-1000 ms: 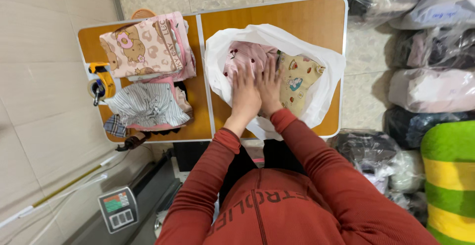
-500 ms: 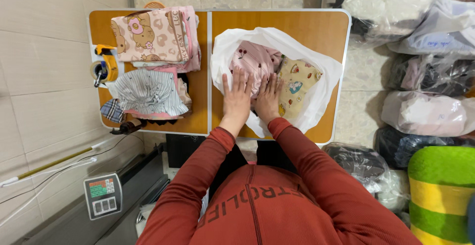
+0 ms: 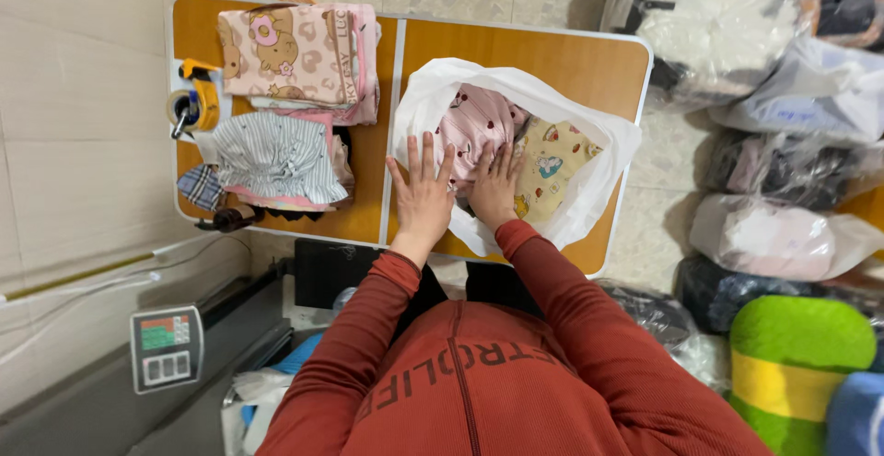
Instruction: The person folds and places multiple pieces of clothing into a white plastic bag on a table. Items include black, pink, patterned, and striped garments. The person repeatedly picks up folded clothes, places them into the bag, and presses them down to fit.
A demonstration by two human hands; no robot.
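Bag still under both flat hands

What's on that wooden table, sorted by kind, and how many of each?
White plastic bag: 1
Folded garments in the bag: 2
Stacks of folded clothes: 2
Tape dispenser: 1
Hands, left hand and right hand, pressing on the bag: 2
Total: 8

white plastic bag: on desk, right half, mouth open, pink and yellow printed cloth inside, both hands flat on it
clear bagged bundles: floor right of desk, piled, white, dark and pink contents
scale display: lower left, grey box, green and red screen, small buttons
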